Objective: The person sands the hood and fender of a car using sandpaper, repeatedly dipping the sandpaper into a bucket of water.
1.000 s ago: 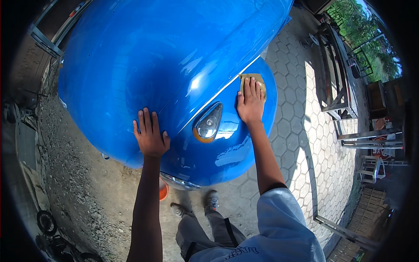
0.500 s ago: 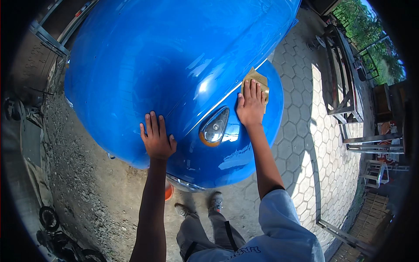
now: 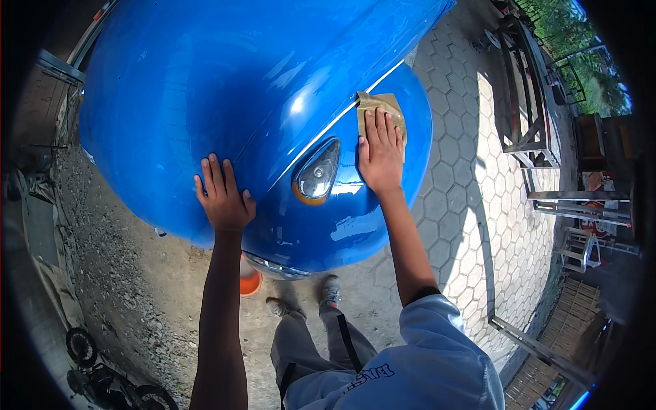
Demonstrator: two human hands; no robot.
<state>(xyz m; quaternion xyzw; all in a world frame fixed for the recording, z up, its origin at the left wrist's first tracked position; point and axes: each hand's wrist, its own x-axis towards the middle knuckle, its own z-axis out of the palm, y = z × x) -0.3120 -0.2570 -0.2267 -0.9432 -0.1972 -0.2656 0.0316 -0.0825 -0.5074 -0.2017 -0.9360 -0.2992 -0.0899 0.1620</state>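
A glossy blue car body [image 3: 171, 82] curves below me, with a rounded fender at its right. On that fender my right hand [image 3: 380, 154] lies flat, its fingers stretched over a tan cloth-like sheet [image 3: 394, 104] pressed against the paint. The sheet's far edge touches the pale seam strip [image 3: 311, 147]. Just left of this hand is a teardrop-shaped lamp [image 3: 318, 172] with a clear lens and an amber lower edge. My left hand [image 3: 226, 197] rests bare on the hood, fingers spread, left of the lamp.
An orange bucket [image 3: 250, 281] stands on the ground by my feet, below the chrome bumper [image 3: 277, 266]. Hexagonal paving [image 3: 454, 205] runs along the right, with a wooden frame [image 3: 529, 102] beyond. A motorcycle [image 3: 102, 383] is at lower left, beside gravel.
The view has shifted, so the car appears farther up and left. My right hand and the sheet have slid slightly toward me on the fender. More of the bucket shows.
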